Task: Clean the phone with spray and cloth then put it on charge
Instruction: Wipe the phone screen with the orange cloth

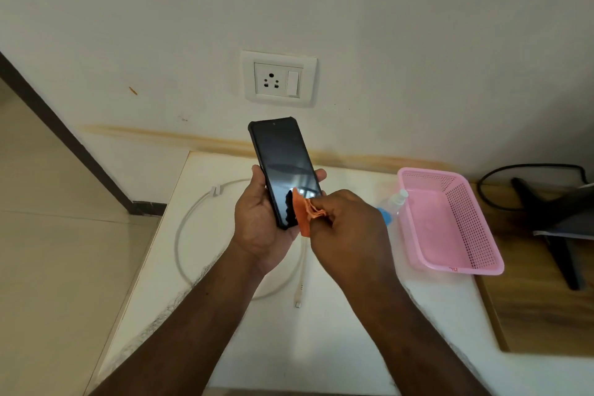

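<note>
Phone, dark glossy screen up in a black bumper case, sits gripped in your left hand above the white table; your right hand pinches a folded orange cloth against its lower edge. The white cable loops on the table beneath. To the right, the spray bottle lies beside a perforated pink plastic basket with unreadable red marks.
</note>
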A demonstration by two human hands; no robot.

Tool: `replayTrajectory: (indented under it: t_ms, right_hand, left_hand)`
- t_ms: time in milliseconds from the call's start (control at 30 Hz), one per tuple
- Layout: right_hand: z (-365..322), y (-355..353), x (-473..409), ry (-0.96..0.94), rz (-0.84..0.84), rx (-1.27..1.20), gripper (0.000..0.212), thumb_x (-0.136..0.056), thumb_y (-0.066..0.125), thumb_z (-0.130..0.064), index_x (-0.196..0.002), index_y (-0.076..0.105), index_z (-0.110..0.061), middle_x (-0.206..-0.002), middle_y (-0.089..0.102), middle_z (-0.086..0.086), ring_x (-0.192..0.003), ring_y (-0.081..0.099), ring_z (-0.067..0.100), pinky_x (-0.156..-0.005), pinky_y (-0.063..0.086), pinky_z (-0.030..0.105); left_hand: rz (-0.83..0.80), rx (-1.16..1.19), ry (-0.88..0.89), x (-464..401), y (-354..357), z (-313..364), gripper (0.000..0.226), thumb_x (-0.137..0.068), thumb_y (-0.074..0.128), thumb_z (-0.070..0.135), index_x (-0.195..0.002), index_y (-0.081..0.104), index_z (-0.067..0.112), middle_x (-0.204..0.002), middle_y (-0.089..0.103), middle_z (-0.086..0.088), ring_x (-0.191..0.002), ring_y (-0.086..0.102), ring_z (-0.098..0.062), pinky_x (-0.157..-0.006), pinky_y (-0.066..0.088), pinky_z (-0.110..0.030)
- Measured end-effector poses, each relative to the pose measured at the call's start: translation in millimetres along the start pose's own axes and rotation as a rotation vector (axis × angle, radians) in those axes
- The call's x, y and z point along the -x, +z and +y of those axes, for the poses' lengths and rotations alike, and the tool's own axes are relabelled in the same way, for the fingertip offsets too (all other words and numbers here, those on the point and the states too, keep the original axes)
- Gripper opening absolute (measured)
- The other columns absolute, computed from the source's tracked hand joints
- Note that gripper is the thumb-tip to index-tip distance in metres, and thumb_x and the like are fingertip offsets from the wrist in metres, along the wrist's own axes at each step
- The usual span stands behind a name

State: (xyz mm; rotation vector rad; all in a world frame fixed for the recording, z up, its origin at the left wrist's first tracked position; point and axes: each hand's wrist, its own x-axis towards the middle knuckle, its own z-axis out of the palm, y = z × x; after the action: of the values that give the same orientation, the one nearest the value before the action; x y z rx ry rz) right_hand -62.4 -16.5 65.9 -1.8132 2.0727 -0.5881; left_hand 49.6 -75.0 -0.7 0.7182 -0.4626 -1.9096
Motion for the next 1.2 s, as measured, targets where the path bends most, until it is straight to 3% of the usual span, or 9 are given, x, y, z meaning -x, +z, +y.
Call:
replayTrajectory:
  t_ms: [133, 233, 367, 467, 567, 833, 1000, 1133, 1200]
  right_hand:
    - [7, -17, -5, 0.000, 0.247, -0.086, 0.013, -0.089, 0.059, -0.025, -0.088, 0.072, -0.025, -0.085, 0.063, -0.008, -0.070, 0.054, 0.008, -0.060, 0.033, 0.008]
    - [16, -32, -15, -0.029, 0.384, -0.109, 0.016, -0.090, 0.062, -0.023, -0.101, 0.074, -0.026, -0.095, 0.066, -0.007, -0.078, 0.056, 0.006, -0.066, 0.035, 0.005]
    - [15, -35, -33, -0.142, 0.340, -0.097, 0.029, -0.088, 0.062, -0.008, -0.111, 0.073, -0.023, -0.100, 0.061, -0.007, -0.085, 0.052, 0.001, -0.072, 0.037, 0.001]
    - [8, -26, -36, -0.236, 0.191, 0.008, 0.036, -0.084, 0.059, -0.003, -0.113, 0.072, -0.019, -0.100, 0.060, 0.001, -0.090, 0.057, 0.016, -0.077, 0.048, 0.020]
    - [6, -12, -27, -0.283, 0.048, 0.095, 0.037, -0.081, 0.060, -0.006, -0.116, 0.069, -0.015, -0.107, 0.062, 0.005, -0.098, 0.058, 0.025, -0.085, 0.052, 0.032]
    - [7, 10, 7, -0.121, 0.048, 0.023, 0.038, -0.089, 0.059, -0.016, -0.125, 0.063, -0.027, -0.102, 0.062, -0.006, -0.082, 0.058, 0.010, -0.077, 0.050, 0.019]
    - [-14, 17, 14, 0.017, -0.016, -0.113, 0.028, -0.095, 0.056, -0.030, -0.122, 0.063, -0.030, -0.112, 0.065, -0.008, -0.096, 0.061, 0.011, -0.093, 0.051, 0.025]
    - [-17, 11, 6, 0.117, -0.055, -0.426, 0.012, -0.093, 0.061, -0.038, -0.091, 0.071, -0.032, -0.078, 0.067, -0.013, -0.073, 0.064, 0.006, -0.066, 0.049, 0.009]
    - [-12, 1, -1, 0.193, -0.056, -0.694, 0.014, -0.091, 0.065, -0.026, -0.082, 0.072, -0.033, -0.075, 0.070, -0.010, -0.071, 0.066, 0.005, -0.060, 0.049, 0.011]
  left_hand:
    - [-0.032, 0.017, 0.004, 1, 0, 5, 0.071, -0.100, 0.021, 0.063, -0.127, 0.068, 0.018, -0.133, 0.063, -0.021, -0.110, 0.065, -0.036, -0.085, 0.053, -0.047]
    - [-0.083, -0.010, -0.001, 3, 1, 6, 0.073, -0.100, 0.019, 0.063, -0.127, 0.068, 0.016, -0.134, 0.061, -0.022, -0.103, 0.063, -0.038, -0.070, 0.054, -0.041]
    - [-0.088, -0.063, -0.005, 4, 4, 3, 0.072, -0.100, 0.019, 0.063, -0.125, 0.069, 0.018, -0.130, 0.064, -0.021, -0.102, 0.065, -0.039, -0.069, 0.053, -0.041]
    - [-0.063, -0.090, 0.002, 3, 6, 0, 0.067, -0.099, 0.024, 0.064, -0.115, 0.075, 0.022, -0.118, 0.071, -0.016, -0.095, 0.071, -0.035, -0.065, 0.058, -0.042]
    - [-0.040, -0.095, -0.004, 2, 6, 0, 0.069, -0.097, 0.024, 0.066, -0.106, 0.079, 0.026, -0.113, 0.075, -0.010, -0.096, 0.074, -0.028, -0.067, 0.060, -0.041]
    - [-0.030, -0.084, 0.011, 1, 1, -1, 0.068, -0.101, 0.020, 0.063, -0.131, 0.063, 0.020, -0.128, 0.065, -0.021, -0.105, 0.067, -0.033, -0.089, 0.055, -0.048]
    - [-0.053, -0.079, 0.027, 2, 5, -4, 0.069, -0.099, 0.026, 0.062, -0.142, 0.053, 0.014, -0.130, 0.061, -0.029, -0.107, 0.061, -0.040, -0.104, 0.043, -0.055]
    - [-0.049, -0.094, 0.020, 4, 6, -3, 0.070, -0.101, 0.026, 0.061, -0.141, 0.053, 0.011, -0.129, 0.060, -0.030, -0.115, 0.058, -0.041, -0.104, 0.042, -0.053]
    - [-0.040, -0.108, 0.011, 5, 6, -1, 0.067, -0.101, 0.027, 0.061, -0.137, 0.058, 0.013, -0.128, 0.063, -0.027, -0.116, 0.062, -0.037, -0.097, 0.048, -0.050]
